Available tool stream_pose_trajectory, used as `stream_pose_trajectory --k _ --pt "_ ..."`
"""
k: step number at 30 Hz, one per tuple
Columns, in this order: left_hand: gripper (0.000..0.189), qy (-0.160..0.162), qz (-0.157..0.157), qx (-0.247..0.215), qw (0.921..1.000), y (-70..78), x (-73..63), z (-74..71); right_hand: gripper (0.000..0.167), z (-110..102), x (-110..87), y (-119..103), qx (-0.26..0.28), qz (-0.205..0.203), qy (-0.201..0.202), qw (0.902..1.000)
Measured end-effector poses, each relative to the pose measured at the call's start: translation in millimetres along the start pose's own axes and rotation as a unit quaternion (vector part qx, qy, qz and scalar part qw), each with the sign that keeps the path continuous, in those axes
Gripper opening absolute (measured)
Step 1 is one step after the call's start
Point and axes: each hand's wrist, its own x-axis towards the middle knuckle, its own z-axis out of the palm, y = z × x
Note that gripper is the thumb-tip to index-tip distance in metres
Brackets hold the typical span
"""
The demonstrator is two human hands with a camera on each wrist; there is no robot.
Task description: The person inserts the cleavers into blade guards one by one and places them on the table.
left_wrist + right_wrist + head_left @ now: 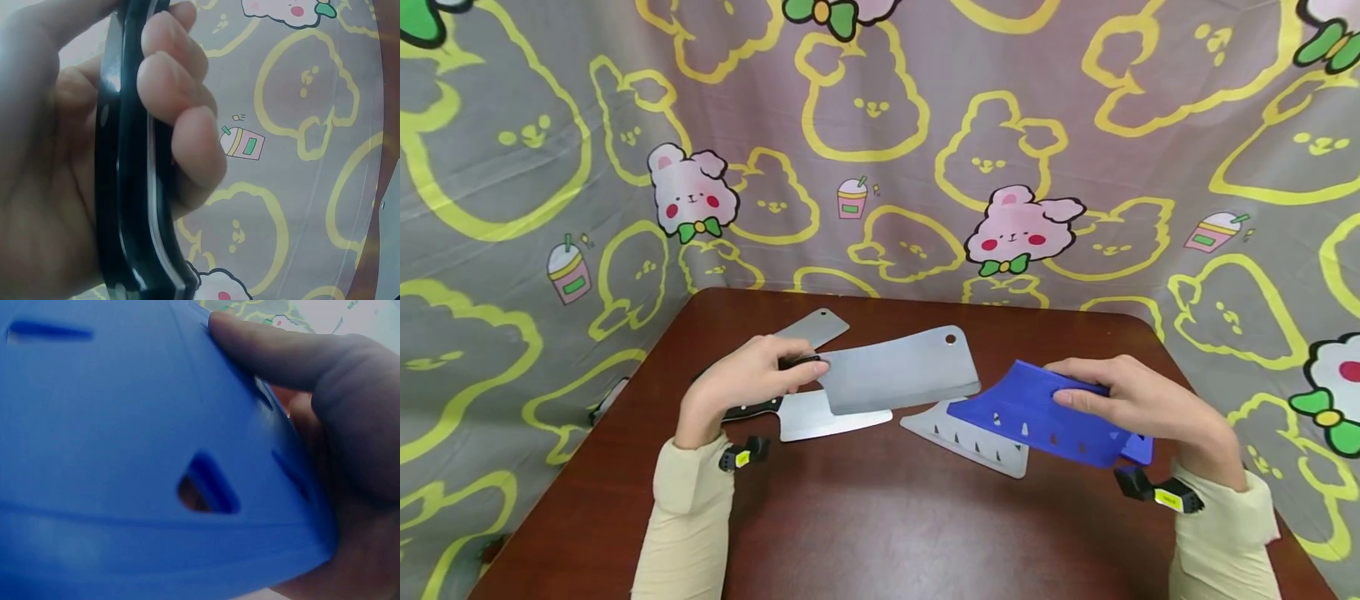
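My left hand [751, 377] grips a broad cleaver [898, 371] by its black handle [134, 169], with fingers curled round it in the left wrist view. The blade points right, its hanging hole at the far upper corner. My right hand [1138, 402] holds a blue plastic blade guard [1037, 415] by its upper edge, thumb on the near face. Triangular slots pierce the guard, as the right wrist view also shows. A pale grey guard-shaped piece [966, 437] with similar holes lies below, partly covered by the blue one.
Behind my left hand lies another cleaver [823, 327], its handle mostly hidden. A black-handled knife [831, 421] lies below the held blade. A small blue piece [1138, 450] shows under my right hand. Patterned cloth [880, 125] surrounds the brown table [880, 517].
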Motion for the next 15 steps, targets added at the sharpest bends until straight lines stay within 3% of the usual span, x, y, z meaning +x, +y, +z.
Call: stream_pose_trajectory --k 15 --pt "0.023 0.007 0.011 -0.017 0.9998 1.7 3.4 3.8 0.036 7.4 5.9 -3.1 0.008 -0.050 0.018 0.9986"
